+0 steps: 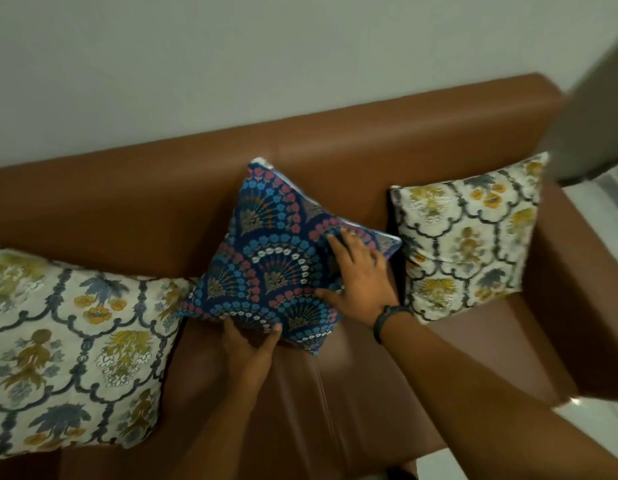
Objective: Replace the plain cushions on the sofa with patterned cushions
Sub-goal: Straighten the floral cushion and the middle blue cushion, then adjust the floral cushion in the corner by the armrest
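A dark blue cushion with pink and blue fan patterns leans tilted against the back of the brown leather sofa, in the middle. My left hand grips its lower edge from below. My right hand, with a black band at the wrist, presses on its right side and grips the fabric. A cream floral cushion lies at the left of the sofa, touching the blue one. Another cream floral cushion stands upright at the right end. No plain cushion is in view.
A pale wall rises behind the sofa. The right armrest borders a light tiled floor. A grey blurred shape fills the upper right corner. Bare seat shows in front of the blue cushion.
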`<control>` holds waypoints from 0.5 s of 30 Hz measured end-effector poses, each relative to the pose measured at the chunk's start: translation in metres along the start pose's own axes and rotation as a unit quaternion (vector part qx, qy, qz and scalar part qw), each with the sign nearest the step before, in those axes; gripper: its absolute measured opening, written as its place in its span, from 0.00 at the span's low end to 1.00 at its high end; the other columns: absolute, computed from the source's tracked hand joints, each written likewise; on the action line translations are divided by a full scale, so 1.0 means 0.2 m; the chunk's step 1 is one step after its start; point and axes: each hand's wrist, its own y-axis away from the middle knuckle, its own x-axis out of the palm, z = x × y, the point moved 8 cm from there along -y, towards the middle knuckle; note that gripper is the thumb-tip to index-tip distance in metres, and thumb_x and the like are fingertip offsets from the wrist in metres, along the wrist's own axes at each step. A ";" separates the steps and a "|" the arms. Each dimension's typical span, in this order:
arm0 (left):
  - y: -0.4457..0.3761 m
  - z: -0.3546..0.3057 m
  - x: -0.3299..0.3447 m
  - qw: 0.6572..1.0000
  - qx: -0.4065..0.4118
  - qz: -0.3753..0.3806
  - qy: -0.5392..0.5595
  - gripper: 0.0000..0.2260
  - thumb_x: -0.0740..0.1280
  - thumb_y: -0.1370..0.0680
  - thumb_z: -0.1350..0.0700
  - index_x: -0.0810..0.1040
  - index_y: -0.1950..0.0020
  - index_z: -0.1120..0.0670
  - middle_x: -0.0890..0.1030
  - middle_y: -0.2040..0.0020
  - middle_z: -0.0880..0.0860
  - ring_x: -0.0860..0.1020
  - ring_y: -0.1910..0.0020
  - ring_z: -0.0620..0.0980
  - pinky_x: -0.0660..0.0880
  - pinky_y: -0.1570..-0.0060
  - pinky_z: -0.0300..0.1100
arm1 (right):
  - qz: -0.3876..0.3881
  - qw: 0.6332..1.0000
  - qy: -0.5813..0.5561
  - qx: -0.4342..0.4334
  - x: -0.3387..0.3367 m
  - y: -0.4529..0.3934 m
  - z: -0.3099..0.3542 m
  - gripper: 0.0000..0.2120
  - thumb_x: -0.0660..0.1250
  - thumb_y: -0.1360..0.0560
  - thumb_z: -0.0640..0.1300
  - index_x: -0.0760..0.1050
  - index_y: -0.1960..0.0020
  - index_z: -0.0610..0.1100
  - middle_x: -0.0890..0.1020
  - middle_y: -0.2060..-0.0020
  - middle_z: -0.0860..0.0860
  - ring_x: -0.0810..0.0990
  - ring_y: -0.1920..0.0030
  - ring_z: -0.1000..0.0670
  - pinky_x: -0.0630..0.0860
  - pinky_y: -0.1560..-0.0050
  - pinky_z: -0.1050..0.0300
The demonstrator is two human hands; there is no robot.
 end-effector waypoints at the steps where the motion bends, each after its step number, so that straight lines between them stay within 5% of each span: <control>1: 0.03 -0.01 0.01 0.999 -0.008 0.010 -0.031 0.54 0.79 0.27 0.43 0.44 0.13 0.47 0.57 0.14 0.57 0.63 0.18 0.62 0.67 0.24 0.62 | -0.007 0.999 -0.015 0.029 -0.02 0.04 -0.03 0.49 0.64 0.25 0.72 0.48 0.14 0.52 0.54 0.15 0.46 0.54 0.16 0.42 0.56 0.23 0.32; 6: 0.29 -0.15 0.29 0.986 -0.034 0.075 -0.148 0.39 0.75 0.22 0.46 0.63 0.17 0.58 0.68 0.20 0.61 0.73 0.26 0.63 0.71 0.27 0.58 | 0.012 0.973 -0.087 0.213 -0.21 0.40 -0.53 0.39 0.64 0.23 0.69 0.61 0.19 0.51 0.68 0.24 0.47 0.69 0.26 0.42 0.68 0.31 0.39; 10: 0.49 -0.36 0.81 0.964 -0.049 0.208 -0.157 0.26 0.75 0.21 0.49 0.72 0.26 0.51 0.78 0.31 0.53 0.79 0.44 0.49 0.76 0.35 0.54 | -0.019 0.902 -0.200 0.383 -0.40 0.59 -1.20 0.37 0.75 0.24 0.59 0.66 0.22 0.45 0.72 0.26 0.44 0.75 0.29 0.41 0.74 0.32 0.46; 12: 0.53 -0.48 1.08 0.961 -0.034 0.230 -0.150 0.25 0.74 0.21 0.49 0.72 0.26 0.50 0.78 0.30 0.52 0.79 0.43 0.49 0.76 0.34 0.56 | -0.055 0.866 -0.243 0.433 -0.50 0.61 -1.51 0.42 0.78 0.28 0.59 0.65 0.22 0.45 0.71 0.25 0.44 0.74 0.28 0.40 0.75 0.31 0.43; 15: 0.53 -0.68 1.49 0.959 0.015 0.233 -0.160 0.37 0.74 0.21 0.49 0.61 0.16 0.50 0.72 0.21 0.54 0.76 0.30 0.54 0.73 0.35 0.48 | -0.099 0.837 -0.302 0.444 -0.63 0.53 -1.89 0.52 0.84 0.36 0.59 0.63 0.21 0.43 0.69 0.24 0.44 0.71 0.26 0.40 0.72 0.28 0.43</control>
